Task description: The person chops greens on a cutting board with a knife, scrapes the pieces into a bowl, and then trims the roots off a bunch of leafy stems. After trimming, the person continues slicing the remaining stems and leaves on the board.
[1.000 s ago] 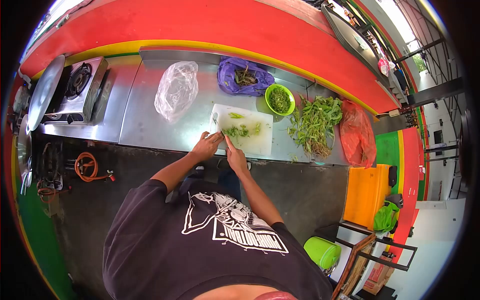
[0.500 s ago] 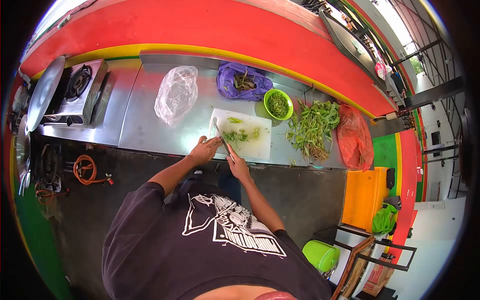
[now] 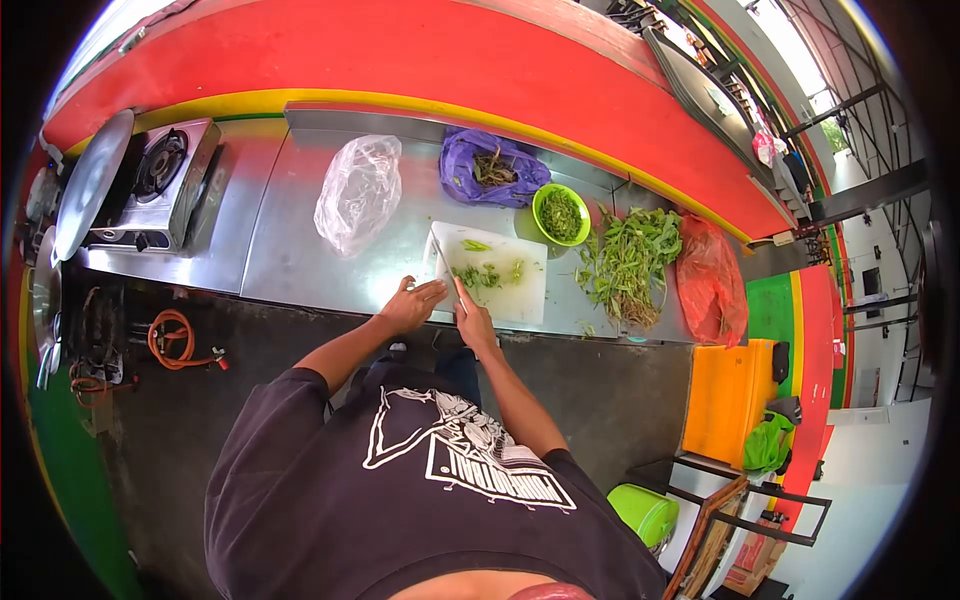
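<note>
Gripping the knife (image 3: 448, 266) in the right hand (image 3: 473, 324), fingers clamped on its handle; blade slants up-left over the left part of the white cutting board (image 3: 518, 300). Left hand (image 3: 410, 306) at the board's near left corner, thumb apart from the other fingers, nothing visible in its grasp; can't tell if the fingertips touch the board. Chopped greens (image 3: 486, 275) lie mid-board, right of the blade; small green stalks (image 3: 475, 245) sit farther back on it. Board rests on the metal tabletop (image 3: 300, 228); clear plastic bag (image 3: 358, 195) to its left, purple bag (image 3: 463, 180) behind it, green bowl (image 3: 543, 226) of cut greens off its back right corner; leafy bunch (image 3: 628, 265) to the right, red bag (image 3: 710, 280) just beside that; gas stove (image 3: 187, 195) at far left.
</note>
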